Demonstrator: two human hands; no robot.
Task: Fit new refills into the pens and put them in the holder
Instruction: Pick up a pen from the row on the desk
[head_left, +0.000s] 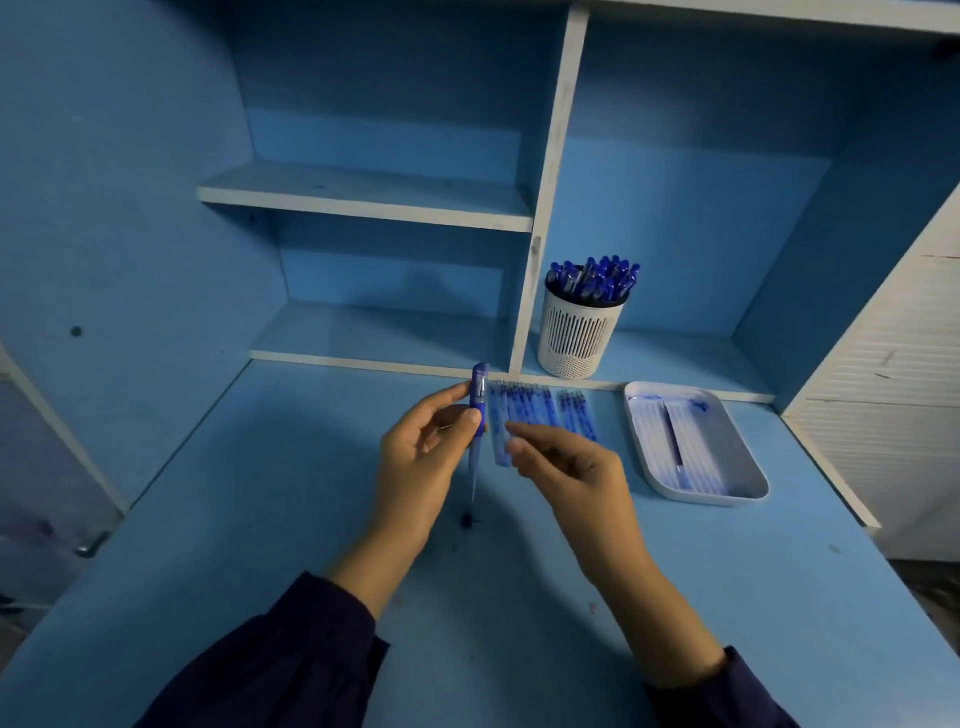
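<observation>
My left hand (421, 457) grips a blue pen (478, 400) upright between thumb and fingers, above the desk. A thin refill tip (473, 478) sticks out below the pen. My right hand (566, 467) hovers just to its right with fingers relaxed and nearly straight, their tips close to a row of blue pens (535, 410) lying on the desk. Nothing shows between those fingers. The white slotted holder (579, 338) stands on the low shelf behind, with several blue pens (597, 280) in it. A white tray (748, 467) at the right holds refills (675, 447).
A small dark part (467, 519) lies on the blue desk (311, 519) below the pen. Blue shelves (363, 197) with a white divider (545, 208) rise behind. A white cabinet side (883, 364) bounds the right.
</observation>
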